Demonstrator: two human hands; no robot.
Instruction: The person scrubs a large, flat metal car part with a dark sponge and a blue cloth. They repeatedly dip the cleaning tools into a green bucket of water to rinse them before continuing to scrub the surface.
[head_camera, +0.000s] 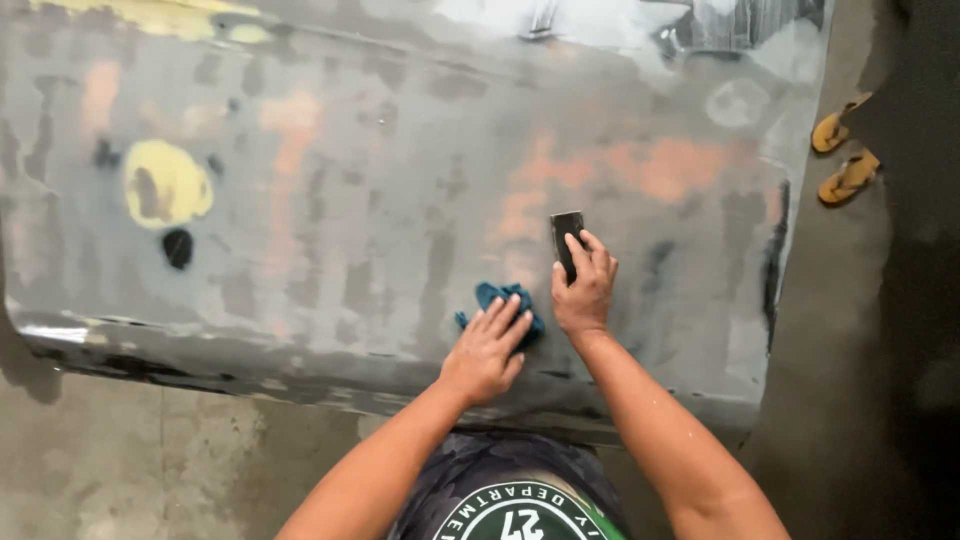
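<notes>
A large grey car body panel (330, 200) lies flat before me, patched with pink, yellow and black spots. My right hand (584, 290) presses a small dark sanding block (566, 235) against the panel's surface, fingers laid over its lower part. My left hand (487, 350) rests palm down on a crumpled blue cloth (500, 297) just left of the block, near the panel's front edge. Both forearms reach up from the bottom of the view.
The panel sits over a wet concrete floor (120, 460). A pair of yellow sandals (845, 155) lies on the floor past the panel's right edge. A yellow filler patch (165, 182) marks the panel's left part.
</notes>
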